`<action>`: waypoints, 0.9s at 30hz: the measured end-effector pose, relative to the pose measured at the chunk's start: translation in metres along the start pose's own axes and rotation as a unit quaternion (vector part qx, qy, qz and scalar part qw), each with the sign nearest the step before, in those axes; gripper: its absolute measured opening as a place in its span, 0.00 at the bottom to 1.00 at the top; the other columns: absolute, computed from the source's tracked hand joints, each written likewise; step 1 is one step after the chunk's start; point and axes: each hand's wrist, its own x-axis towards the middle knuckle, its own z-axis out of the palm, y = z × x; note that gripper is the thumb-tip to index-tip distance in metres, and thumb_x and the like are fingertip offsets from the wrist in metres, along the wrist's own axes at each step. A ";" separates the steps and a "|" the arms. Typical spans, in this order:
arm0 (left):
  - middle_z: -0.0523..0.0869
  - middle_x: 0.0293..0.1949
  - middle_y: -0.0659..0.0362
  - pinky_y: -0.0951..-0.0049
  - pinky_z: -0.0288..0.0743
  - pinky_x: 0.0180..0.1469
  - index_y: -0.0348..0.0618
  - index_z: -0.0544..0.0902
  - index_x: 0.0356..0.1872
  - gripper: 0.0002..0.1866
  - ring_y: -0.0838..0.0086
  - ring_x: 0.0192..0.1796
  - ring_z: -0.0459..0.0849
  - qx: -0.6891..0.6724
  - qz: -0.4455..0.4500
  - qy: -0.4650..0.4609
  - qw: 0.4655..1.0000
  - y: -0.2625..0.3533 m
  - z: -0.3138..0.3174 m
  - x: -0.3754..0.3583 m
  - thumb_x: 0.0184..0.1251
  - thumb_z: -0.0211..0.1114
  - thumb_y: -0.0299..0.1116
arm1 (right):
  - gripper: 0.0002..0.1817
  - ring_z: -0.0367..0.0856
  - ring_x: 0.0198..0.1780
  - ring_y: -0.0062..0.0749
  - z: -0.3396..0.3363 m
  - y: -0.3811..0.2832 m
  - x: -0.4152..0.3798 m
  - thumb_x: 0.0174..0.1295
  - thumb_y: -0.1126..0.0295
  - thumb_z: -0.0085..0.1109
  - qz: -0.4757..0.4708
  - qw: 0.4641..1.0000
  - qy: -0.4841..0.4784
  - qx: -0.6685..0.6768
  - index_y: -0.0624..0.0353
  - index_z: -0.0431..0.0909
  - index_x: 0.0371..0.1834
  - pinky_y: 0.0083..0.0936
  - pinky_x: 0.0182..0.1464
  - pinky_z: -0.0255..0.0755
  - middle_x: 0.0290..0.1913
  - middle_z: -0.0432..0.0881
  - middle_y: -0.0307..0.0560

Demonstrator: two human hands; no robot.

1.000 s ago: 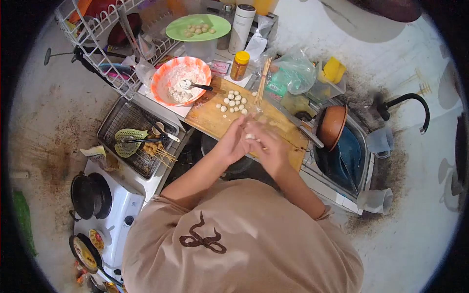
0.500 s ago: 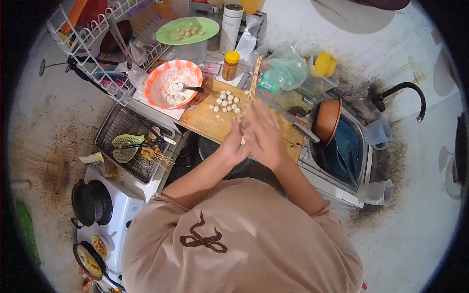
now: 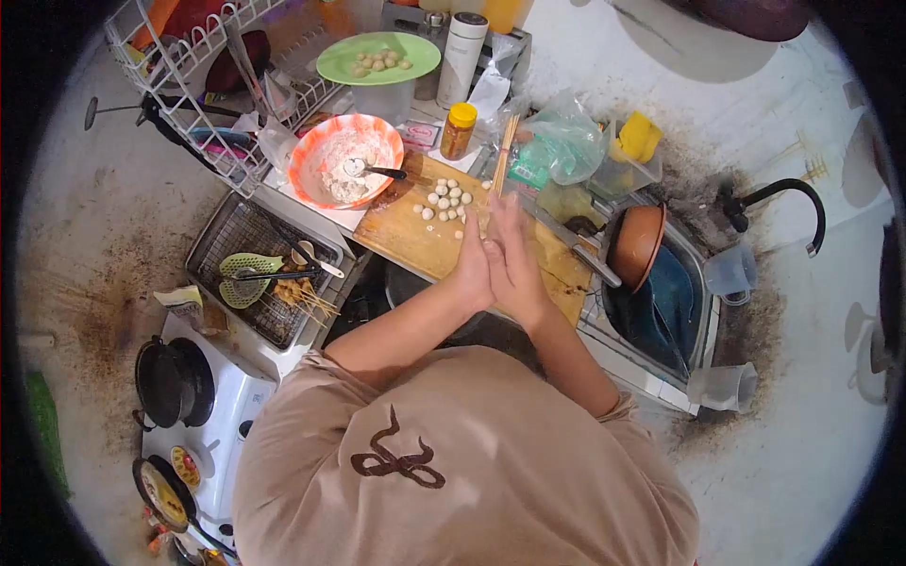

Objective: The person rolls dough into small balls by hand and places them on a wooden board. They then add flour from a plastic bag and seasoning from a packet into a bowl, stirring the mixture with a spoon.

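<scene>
My left hand [image 3: 475, 269] and my right hand [image 3: 515, 274] are pressed palm to palm above the near side of the wooden board [image 3: 401, 233]. Their fingers are stretched out, with the tips blurred. Whatever lies between the palms is hidden. Just beyond them on the board sit several small white dough balls [image 3: 448, 194]. An orange-rimmed bowl [image 3: 304, 167] of whitish dough, with a spoon [image 3: 385, 173] in it, stands at the board's left. Thin skewers [image 3: 507, 156] lie behind my fingertips, and a knife [image 3: 596, 265] is at the board's right edge.
A green plate [image 3: 379, 45] with more balls stands at the back, near a yellow-lidded jar [image 3: 459, 131]. The sink [image 3: 694, 292] holds a brown pot [image 3: 636, 247]. A wire-rack tray [image 3: 215, 240] and the stove [image 3: 222, 401] are at the left.
My palms have closed together and my fingers line up more. A whitish bit seen between the palms before is now hidden. The whole view has shifted slightly.
</scene>
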 end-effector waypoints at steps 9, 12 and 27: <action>0.65 0.60 0.55 0.62 0.57 0.61 0.55 0.55 0.65 0.32 0.64 0.62 0.64 0.027 0.189 0.072 0.979 0.006 -0.013 0.012 0.64 0.41 0.60 | 0.32 0.48 0.69 0.56 -0.004 0.050 -0.032 0.59 0.82 0.38 0.058 0.985 -0.100 -0.125 0.59 0.47 0.69 0.45 0.67 0.44 0.67 0.54 0.59; 0.65 0.61 0.54 0.63 0.60 0.59 0.54 0.54 0.66 0.32 0.63 0.59 0.68 0.143 0.214 -0.018 0.966 0.027 -0.008 -0.010 0.65 0.41 0.59 | 0.32 0.44 0.70 0.55 -0.013 0.061 -0.047 0.58 0.81 0.40 0.055 0.951 -0.184 -0.242 0.58 0.48 0.69 0.52 0.66 0.43 0.68 0.52 0.59; 0.63 0.62 0.52 0.62 0.64 0.56 0.53 0.52 0.68 0.32 0.60 0.55 0.73 0.202 0.240 -0.012 0.949 0.055 -0.044 -0.071 0.66 0.41 0.55 | 0.35 0.34 0.71 0.59 -0.021 0.047 -0.043 0.51 0.51 0.54 0.115 0.881 -0.250 -0.384 0.52 0.62 0.63 0.74 0.56 0.25 0.71 0.39 0.58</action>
